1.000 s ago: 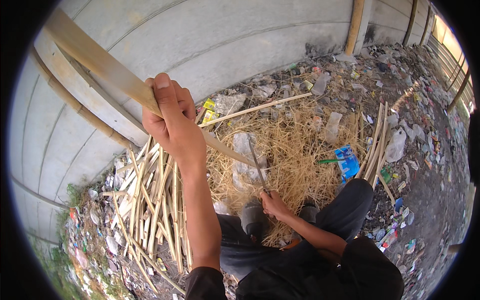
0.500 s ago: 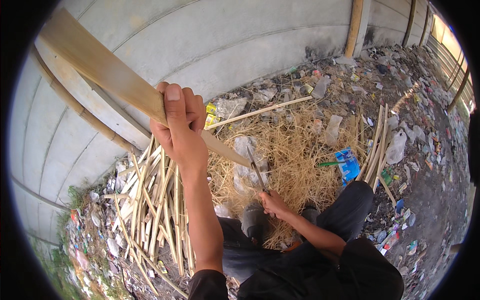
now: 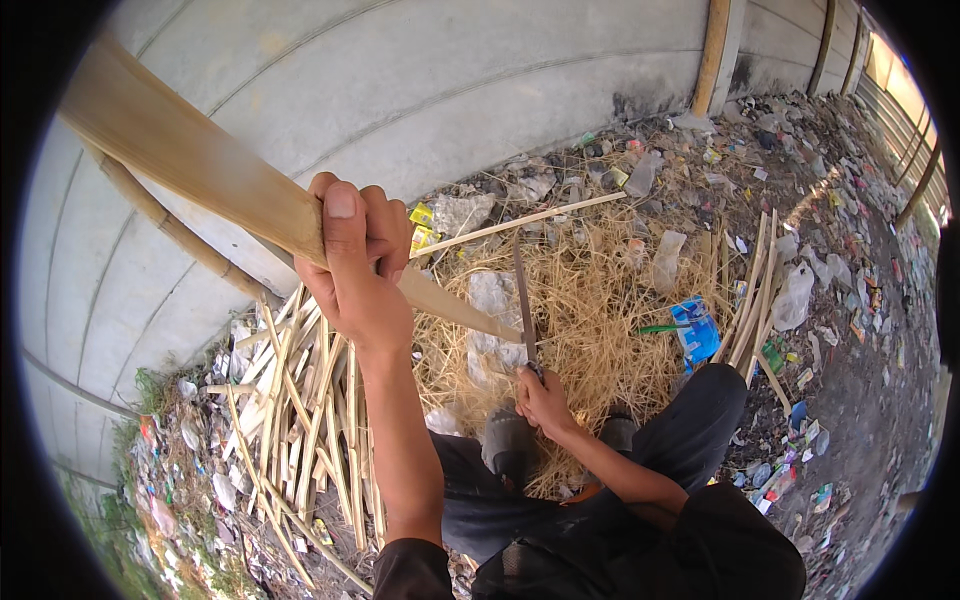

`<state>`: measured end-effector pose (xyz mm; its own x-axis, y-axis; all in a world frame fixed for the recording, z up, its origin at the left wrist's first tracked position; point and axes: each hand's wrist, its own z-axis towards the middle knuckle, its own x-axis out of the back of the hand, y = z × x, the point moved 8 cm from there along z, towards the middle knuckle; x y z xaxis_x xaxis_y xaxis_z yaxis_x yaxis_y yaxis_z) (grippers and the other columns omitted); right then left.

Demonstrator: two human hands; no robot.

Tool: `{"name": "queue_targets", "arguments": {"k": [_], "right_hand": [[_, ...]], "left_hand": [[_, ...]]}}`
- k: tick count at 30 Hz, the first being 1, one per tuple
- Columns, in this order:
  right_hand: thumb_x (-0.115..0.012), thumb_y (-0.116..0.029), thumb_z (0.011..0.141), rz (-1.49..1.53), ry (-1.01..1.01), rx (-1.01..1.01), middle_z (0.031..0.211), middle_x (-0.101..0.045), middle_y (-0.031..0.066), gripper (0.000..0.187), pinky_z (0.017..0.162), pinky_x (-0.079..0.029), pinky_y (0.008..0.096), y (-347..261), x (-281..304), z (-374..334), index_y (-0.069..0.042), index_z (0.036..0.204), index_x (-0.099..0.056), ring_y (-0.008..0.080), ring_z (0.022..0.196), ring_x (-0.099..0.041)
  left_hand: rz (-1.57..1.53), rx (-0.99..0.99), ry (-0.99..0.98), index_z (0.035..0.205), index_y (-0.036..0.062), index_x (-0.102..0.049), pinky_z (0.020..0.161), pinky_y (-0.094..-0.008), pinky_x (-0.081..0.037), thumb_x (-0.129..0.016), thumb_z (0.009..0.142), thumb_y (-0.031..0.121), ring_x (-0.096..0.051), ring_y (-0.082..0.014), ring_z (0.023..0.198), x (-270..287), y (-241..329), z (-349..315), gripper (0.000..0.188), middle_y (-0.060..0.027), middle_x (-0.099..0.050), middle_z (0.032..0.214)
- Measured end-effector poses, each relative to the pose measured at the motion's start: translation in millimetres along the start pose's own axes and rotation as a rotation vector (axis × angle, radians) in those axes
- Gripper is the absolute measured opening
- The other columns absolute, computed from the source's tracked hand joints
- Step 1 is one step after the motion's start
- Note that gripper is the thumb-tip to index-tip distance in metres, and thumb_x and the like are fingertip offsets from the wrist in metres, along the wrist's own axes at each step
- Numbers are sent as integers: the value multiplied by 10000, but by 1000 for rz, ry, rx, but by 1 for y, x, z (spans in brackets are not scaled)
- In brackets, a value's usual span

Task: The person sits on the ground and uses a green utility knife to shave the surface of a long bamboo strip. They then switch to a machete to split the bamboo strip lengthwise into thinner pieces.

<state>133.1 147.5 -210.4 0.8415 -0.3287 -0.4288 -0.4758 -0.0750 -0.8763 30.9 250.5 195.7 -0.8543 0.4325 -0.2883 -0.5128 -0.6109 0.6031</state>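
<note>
A long split bamboo piece (image 3: 195, 155) slants from the upper left down toward the middle, and my left hand (image 3: 358, 255) is closed around it. Its lower end lies just beside the blade of a long knife (image 3: 524, 295); whether they touch I cannot tell. My right hand (image 3: 545, 402) is wrapped about the knife's handle, with the blade pointing away from me. Below them a whitish block (image 3: 492, 300), seemingly wrapped in plastic, sits on straw-like bamboo shavings (image 3: 600, 300).
Split bamboo strips (image 3: 300, 420) lie heaped at my left, and more strips (image 3: 755, 290) at the right. A single strip (image 3: 530, 222) lies beyond the shavings. Near the right pile is a blue packet (image 3: 697, 330). A grey wall (image 3: 450, 90) stands ahead; litter covers the ground.
The knife has swung from tilting leftward to nearly upright, its blade now reaching farther away. The bamboo's lower end has shifted slightly right, and its upper part lower and left.
</note>
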Motion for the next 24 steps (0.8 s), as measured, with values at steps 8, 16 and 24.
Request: {"name": "queue_targets", "arguments": {"k": [8, 16, 24], "right_hand": [[-501, -267, 1125, -270, -1, -268, 491, -402, 14, 534, 482, -417, 353, 29, 13, 0, -87, 627, -437, 142, 376, -372], [-506, -291, 1118, -88, -21, 158, 491, -391, 6, 513, 495, -428, 355, -47, -13, -4, -88, 650, -452, 133, 387, -375], [-521, -306, 1111, -68, 20, -60, 514, -406, -4, 497, 512, -437, 356, -22, 4, -4, -91, 669, -444, 126, 397, -363]], "left_hand": [[30, 0, 30, 807, 130, -388, 470, -257, -184, -560, 1089, 254, -225, -49, 490, -4, -2, -3, 352, 49, -265, 580], [-28, 36, -107, 816, 138, -357, 466, -256, -188, -553, 1076, 267, -230, -58, 483, -8, 2, -9, 350, 48, -248, 575], [-15, 15, -1, 755, 131, -329, 460, -267, -173, -536, 1091, 206, -235, -51, 476, 8, 4, -5, 402, 33, -289, 557]]}}
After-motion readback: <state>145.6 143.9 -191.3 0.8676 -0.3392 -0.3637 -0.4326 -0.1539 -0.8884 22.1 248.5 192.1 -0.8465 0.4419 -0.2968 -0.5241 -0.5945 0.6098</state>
